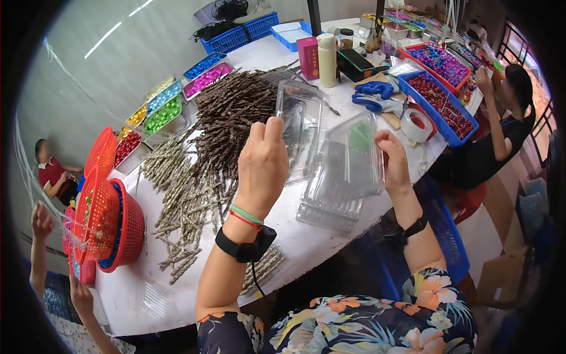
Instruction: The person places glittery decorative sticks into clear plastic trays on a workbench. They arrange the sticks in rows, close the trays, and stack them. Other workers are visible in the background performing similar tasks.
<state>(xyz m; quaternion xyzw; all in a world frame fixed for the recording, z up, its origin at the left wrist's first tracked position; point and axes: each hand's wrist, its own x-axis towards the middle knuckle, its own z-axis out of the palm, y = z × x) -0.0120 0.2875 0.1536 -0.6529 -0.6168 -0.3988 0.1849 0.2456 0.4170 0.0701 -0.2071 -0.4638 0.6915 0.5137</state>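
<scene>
Left hand (262, 165) and right hand (394, 162) each pinch shut on a clear hinged plastic clamshell tray (330, 138), held open above the white table (306, 242) near edge | Likely light, flimsy, slick; best gripped by rims.

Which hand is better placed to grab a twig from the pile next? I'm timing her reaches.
Left, probably. The left hand holds the clear box right beside the twig pile, while the right hand grips the box lid on the far side, away from the twigs.
</scene>
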